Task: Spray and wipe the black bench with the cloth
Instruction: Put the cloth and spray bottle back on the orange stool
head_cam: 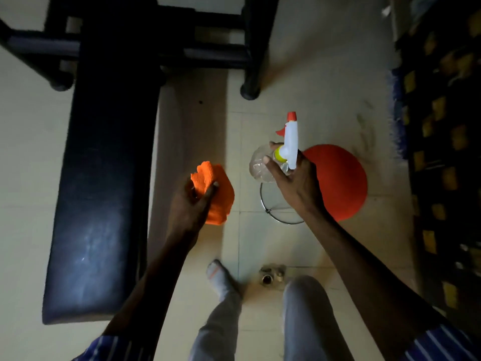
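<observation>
The long black padded bench runs up the left side of the head view, its near end dusty and shiny. To the right of it, over the floor, my left hand grips a folded orange cloth. My right hand holds a clear plastic spray bottle by its shoulder. The bottle's white trigger head with a red nozzle points away from me. Both hands are off the bench and touch nothing on it.
A red round lid or stool top with a metal ring beside it lies on the tiled floor under my right hand. Black frame legs stand behind the bench. A dark patterned mat lines the right edge. My legs and a small metal object are below.
</observation>
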The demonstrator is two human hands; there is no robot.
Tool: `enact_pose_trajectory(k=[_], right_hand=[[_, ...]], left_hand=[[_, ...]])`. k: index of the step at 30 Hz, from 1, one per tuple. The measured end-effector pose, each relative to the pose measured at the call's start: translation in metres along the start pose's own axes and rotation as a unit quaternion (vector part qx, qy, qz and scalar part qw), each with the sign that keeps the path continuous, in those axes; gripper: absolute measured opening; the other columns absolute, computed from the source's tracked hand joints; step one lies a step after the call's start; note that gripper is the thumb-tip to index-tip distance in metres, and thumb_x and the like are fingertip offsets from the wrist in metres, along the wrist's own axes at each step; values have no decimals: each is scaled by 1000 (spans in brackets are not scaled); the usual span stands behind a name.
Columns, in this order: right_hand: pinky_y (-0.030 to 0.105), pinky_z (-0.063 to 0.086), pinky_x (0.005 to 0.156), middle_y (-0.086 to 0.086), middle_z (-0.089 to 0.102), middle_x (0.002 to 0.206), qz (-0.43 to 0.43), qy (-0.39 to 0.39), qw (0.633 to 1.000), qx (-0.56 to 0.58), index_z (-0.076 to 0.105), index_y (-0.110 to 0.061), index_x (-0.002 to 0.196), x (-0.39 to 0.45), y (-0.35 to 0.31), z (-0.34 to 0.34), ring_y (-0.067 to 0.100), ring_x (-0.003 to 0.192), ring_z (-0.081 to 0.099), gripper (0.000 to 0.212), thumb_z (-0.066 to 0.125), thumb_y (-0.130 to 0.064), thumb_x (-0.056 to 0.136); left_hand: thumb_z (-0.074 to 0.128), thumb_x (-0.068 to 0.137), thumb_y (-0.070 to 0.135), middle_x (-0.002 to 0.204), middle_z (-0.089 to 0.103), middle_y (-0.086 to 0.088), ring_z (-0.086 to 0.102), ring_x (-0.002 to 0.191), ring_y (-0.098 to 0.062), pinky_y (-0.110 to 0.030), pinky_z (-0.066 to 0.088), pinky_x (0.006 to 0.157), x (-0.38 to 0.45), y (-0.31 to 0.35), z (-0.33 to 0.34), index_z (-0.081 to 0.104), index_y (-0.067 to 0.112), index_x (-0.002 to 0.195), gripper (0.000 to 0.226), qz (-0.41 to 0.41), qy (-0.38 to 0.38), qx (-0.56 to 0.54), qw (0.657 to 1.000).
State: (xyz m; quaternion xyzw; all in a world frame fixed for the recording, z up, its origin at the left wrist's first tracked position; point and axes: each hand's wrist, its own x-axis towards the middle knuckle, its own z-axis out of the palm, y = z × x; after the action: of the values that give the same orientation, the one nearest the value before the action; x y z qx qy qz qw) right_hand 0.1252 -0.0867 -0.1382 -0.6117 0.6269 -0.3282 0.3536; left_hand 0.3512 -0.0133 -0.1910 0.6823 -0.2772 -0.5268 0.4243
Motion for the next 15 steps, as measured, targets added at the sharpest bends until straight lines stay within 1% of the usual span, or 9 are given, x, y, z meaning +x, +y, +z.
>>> enact_pose_trajectory(k=[2, 3, 5, 6, 7, 8, 10, 13, 15], right_hand=[[8, 50, 96, -11, 75, 126, 22, 14, 1000, -6, 68, -16, 138, -4, 20, -25, -1, 113, 68, 45, 78, -30, 97], [4, 48, 89, -14, 75, 115, 34, 24, 999, -12, 70, -13, 134, -7, 32, -39, -5, 105, 67, 42, 78, -30, 96], [-2, 41, 77, -23, 69, 94, 61, 47, 997, -25, 72, -7, 122, -9, 58, -66, -15, 87, 63, 35, 81, -27, 94], [-2, 40, 75, -22, 67, 90, 72, 53, 996, -28, 73, -6, 119, -9, 70, -80, -14, 85, 61, 33, 82, -25, 93], [1, 41, 76, -16, 69, 92, 79, 57, 995, -27, 73, -7, 121, -8, 81, -95, -9, 87, 62, 34, 82, -25, 94], [7, 43, 77, -9, 72, 95, 83, 60, 994, -26, 72, -8, 123, -7, 93, -109, -1, 90, 64, 35, 81, -26, 94], [18, 46, 80, 0, 75, 100, 88, 60, 994, -32, 71, -8, 124, -3, 120, -134, 11, 91, 68, 36, 79, -29, 95], [22, 49, 79, -4, 73, 99, 104, 67, 992, -32, 69, -11, 127, 4, 157, -166, 12, 88, 67, 38, 79, -31, 96], [25, 51, 81, 2, 76, 103, 110, 69, 991, -40, 69, -11, 128, 12, 181, -184, 17, 93, 69, 39, 78, -31, 96]], left_hand=[[77, 91, 37, 101, 77, 12, 74, 89, 2, -17, 58, 68, -5, -2, 30, 66, 29, 122, 34, 3, -13, 6, 1000], [76, 92, 31, 97, 77, 15, 73, 86, 5, -13, 56, 63, -7, -3, 46, 66, 28, 120, 30, 2, -24, 4, 1000], [74, 94, 24, 91, 77, 20, 72, 83, 8, -10, 54, 61, -9, -6, 81, 65, 28, 117, 25, -2, -52, 17, 999], [74, 94, 23, 91, 77, 21, 73, 83, 7, -10, 54, 61, -10, -7, 100, 65, 31, 113, 23, -7, -63, 20, 998], [75, 94, 23, 91, 78, 20, 73, 82, 5, -12, 55, 61, -10, -8, 118, 65, 33, 110, 21, -12, -70, 21, 997], [75, 94, 23, 91, 78, 18, 74, 83, 3, -13, 55, 61, -8, -10, 137, 66, 35, 108, 21, -16, -76, 20, 997], [74, 95, 20, 91, 78, 18, 75, 84, 1, -14, 56, 62, -5, -14, 178, 65, 34, 109, 22, -23, -87, 19, 996], [71, 96, 16, 86, 78, 21, 74, 78, 4, -12, 54, 60, 0, -18, 239, 64, 31, 109, 21, -31, -104, 21, 994], [70, 97, 17, 89, 79, 18, 74, 80, 4, -15, 56, 63, 6, -19, 276, 65, 29, 111, 19, -38, -119, 21, 992]])
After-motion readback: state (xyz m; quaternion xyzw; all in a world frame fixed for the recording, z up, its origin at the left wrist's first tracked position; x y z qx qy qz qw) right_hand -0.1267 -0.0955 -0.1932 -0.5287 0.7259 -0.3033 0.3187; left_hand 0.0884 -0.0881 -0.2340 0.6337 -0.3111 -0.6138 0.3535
